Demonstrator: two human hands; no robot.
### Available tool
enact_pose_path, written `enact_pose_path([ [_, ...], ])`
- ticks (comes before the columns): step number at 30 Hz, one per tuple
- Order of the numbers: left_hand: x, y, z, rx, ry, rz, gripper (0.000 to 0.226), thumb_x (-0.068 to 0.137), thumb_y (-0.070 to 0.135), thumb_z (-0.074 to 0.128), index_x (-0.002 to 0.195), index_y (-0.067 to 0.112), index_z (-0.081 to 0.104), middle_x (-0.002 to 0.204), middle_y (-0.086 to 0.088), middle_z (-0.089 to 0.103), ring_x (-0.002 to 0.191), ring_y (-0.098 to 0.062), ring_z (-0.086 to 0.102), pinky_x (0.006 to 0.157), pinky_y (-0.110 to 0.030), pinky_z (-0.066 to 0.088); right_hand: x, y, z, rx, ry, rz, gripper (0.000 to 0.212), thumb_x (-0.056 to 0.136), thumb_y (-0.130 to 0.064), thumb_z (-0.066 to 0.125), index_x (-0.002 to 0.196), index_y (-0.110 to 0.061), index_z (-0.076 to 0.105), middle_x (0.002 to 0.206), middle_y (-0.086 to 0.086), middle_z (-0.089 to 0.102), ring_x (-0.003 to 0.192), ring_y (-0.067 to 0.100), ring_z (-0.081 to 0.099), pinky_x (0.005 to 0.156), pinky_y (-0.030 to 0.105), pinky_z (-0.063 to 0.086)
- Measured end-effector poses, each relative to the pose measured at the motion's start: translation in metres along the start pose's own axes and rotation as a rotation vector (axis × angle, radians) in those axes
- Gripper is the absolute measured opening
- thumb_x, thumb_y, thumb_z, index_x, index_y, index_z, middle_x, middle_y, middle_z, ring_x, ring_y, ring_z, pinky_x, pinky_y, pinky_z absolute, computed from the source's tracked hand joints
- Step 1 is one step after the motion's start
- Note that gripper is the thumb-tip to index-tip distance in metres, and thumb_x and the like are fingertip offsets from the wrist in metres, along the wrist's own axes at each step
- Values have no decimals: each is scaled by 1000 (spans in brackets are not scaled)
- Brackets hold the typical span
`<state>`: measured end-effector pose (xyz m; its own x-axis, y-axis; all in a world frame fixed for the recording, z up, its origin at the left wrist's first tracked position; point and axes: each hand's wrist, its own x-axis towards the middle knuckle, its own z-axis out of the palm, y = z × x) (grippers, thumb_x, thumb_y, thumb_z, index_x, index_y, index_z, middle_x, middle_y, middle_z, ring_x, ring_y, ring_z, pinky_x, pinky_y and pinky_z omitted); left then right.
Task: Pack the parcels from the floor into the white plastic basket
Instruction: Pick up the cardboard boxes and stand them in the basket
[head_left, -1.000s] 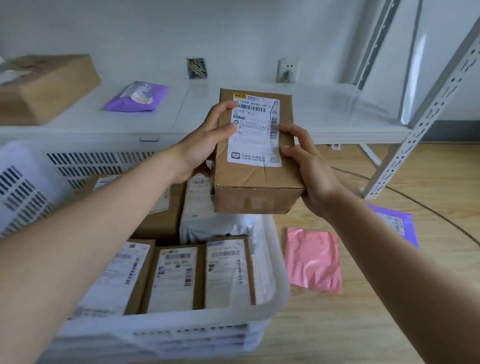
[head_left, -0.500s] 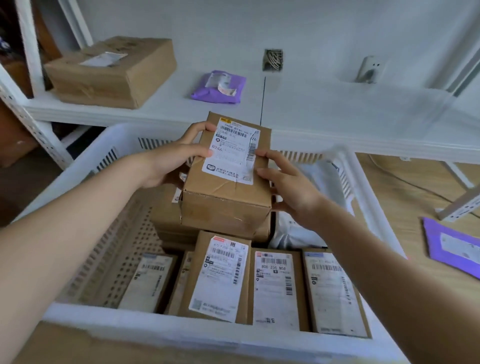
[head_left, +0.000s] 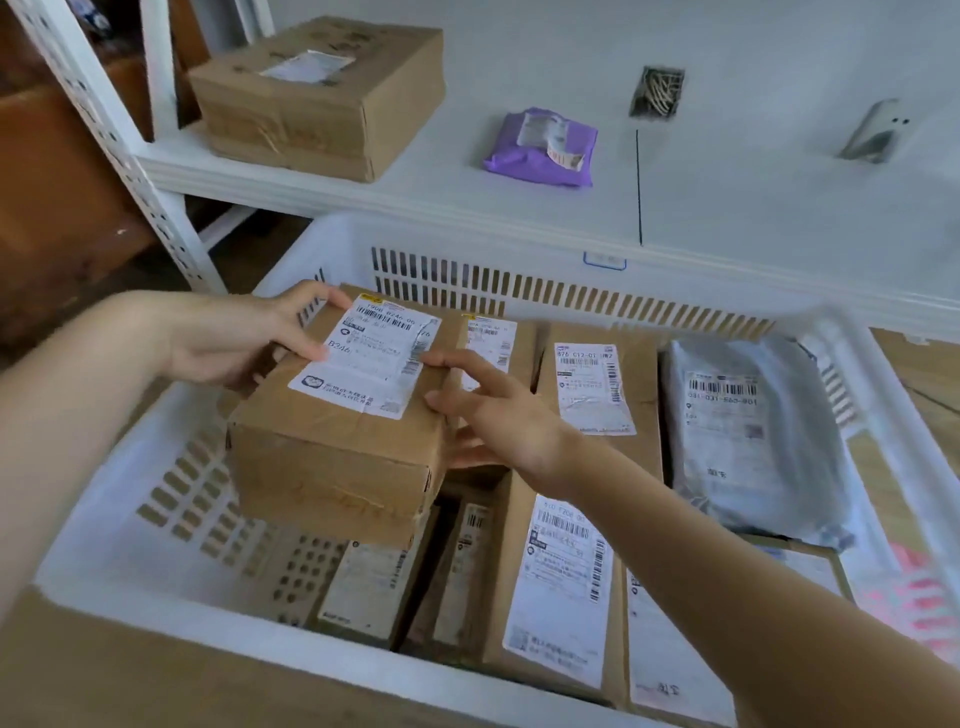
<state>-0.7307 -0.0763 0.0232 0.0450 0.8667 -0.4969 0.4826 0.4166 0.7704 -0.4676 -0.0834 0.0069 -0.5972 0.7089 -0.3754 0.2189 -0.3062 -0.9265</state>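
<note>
A brown cardboard parcel (head_left: 332, 447) with a white label hangs over the left half of the white plastic basket (head_left: 119, 499). My left hand (head_left: 244, 338) grips its far left edge, thumb on the label. My right hand (head_left: 488, 410) holds its right side, fingers spread along the edge. Under and beside it lie several labelled cardboard parcels (head_left: 597, 395), and a grey plastic mailer (head_left: 748, 436) lies at the basket's right end.
A white metal shelf (head_left: 467, 202) runs behind the basket, carrying a large cardboard box (head_left: 322, 98) and a purple mailer (head_left: 540, 148). A shelf upright (head_left: 104, 130) stands at the left. A pink parcel (head_left: 919, 587) shows through the basket's right wall.
Both hands have carried the parcel from above the shelf edge down and left, into the basket. The view has swung left and downward over the basket.
</note>
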Motion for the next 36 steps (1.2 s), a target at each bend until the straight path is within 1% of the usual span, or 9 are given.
enact_pose_path([
  [5, -5, -21, 9, 140, -144, -124, 62, 54, 22, 84, 96, 57, 54, 126, -11, 56, 112, -38, 57, 91, -60, 46, -9, 22, 8, -77, -138, 52, 33, 87, -14, 59, 114, -33, 54, 84, -7, 53, 77, 14, 60, 84, 34, 56],
  [12, -7, -18, 17, 265, -327, -200, 61, 54, 18, 89, 96, 45, 54, 122, -15, 60, 102, -35, 64, 83, -57, 52, -21, 32, 11, -79, -180, 117, 30, 86, -9, 59, 108, -28, 53, 85, 1, 49, 81, 21, 55, 81, 34, 57],
  [15, -4, -9, 39, 253, -443, -271, 59, 68, 1, 79, 97, 37, 42, 120, -15, 55, 93, -31, 68, 68, -43, 58, -16, 39, 11, -130, -146, 214, 21, 88, -9, 55, 104, -22, 53, 103, 0, 54, 96, 19, 55, 89, 36, 54],
  [18, 7, -11, 69, 470, -432, -320, 55, 80, 2, 69, 106, 29, 29, 111, -9, 51, 87, -25, 69, 62, -30, 58, -8, 47, 12, -178, -135, 324, 21, 88, -8, 53, 107, -17, 51, 129, 3, 52, 120, 18, 48, 99, 38, 46],
  [21, 16, -20, 86, 666, -399, -349, 54, 84, 11, 66, 114, 26, 24, 92, -6, 47, 54, -9, 62, 45, -16, 48, 0, 48, 18, -232, -168, 380, 35, 89, -11, 52, 124, -15, 51, 137, -2, 49, 126, 14, 41, 100, 33, 41],
  [25, 19, -33, 96, 834, -383, -356, 52, 83, 14, 67, 108, 23, 22, 102, -7, 45, 67, -14, 58, 56, -20, 53, 4, 49, 26, -310, -203, 391, 43, 91, -11, 50, 133, -17, 46, 138, -1, 48, 123, 15, 43, 103, 34, 40],
  [28, 15, -24, 97, 833, -380, -379, 43, 84, 17, 66, 106, 23, 30, 91, 0, 46, 66, -11, 54, 52, -18, 49, -2, 38, 22, -514, -141, 251, 20, 88, -10, 50, 106, -6, 59, 99, 12, 59, 83, 20, 49, 74, 30, 47],
  [31, 13, -2, 96, 1013, -314, -347, 25, 86, 23, 61, 102, 21, 42, 85, 6, 45, 66, -7, 43, 52, -16, 36, -13, 21, 5, -815, 22, 94, 24, 88, -14, 48, 95, 6, 59, 86, 15, 56, 80, 27, 54, 70, 33, 45],
  [36, 6, 36, 115, 1068, -45, -216, 6, 91, 21, 49, 89, 16, 47, 82, 0, 49, 69, -13, 45, 55, -21, 33, -45, 11, -37, -1140, 194, 5, 18, 86, -22, 47, 76, -9, 52, 68, 3, 48, 63, 20, 49, 49, 25, 40],
])
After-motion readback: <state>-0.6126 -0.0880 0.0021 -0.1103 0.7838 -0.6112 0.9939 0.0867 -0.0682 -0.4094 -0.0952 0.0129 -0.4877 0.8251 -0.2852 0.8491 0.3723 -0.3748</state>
